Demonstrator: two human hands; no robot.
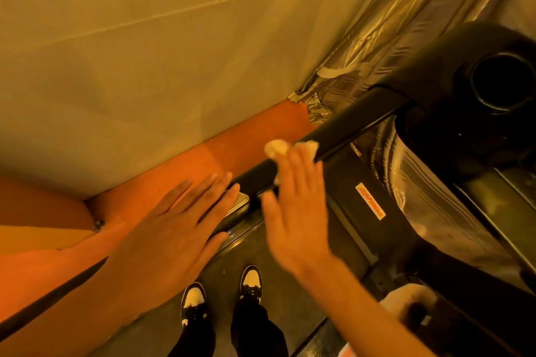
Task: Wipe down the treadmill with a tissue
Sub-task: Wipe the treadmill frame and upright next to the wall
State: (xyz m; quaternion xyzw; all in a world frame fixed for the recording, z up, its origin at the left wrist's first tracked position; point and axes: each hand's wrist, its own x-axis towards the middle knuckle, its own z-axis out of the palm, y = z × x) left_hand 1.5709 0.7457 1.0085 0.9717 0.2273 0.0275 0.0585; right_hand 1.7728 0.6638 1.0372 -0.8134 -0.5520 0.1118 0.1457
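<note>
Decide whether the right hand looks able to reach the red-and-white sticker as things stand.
Probably yes: the right hand, pressing the tissue against the handrail, lies just beside the sticker, and nothing stands between them.

Left hand (179,226) flat; right hand (293,211) outstretched

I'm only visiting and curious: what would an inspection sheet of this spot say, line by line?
Surface: black treadmill handrail; dark belt below, underfoot.
Job's things: white tissue, crumpled, on the handrail.
Clutter: blurred white object at lower right; cannot tell what it is.
Hands: left hand rests flat on the handrail, fingers straight; right hand presses the tissue to the handrail with straight fingers.
Cables: nothing seen.
Surroundings: plain wall, orange band at its foot, shiny plastic wrap, black-and-white shoes.
</note>
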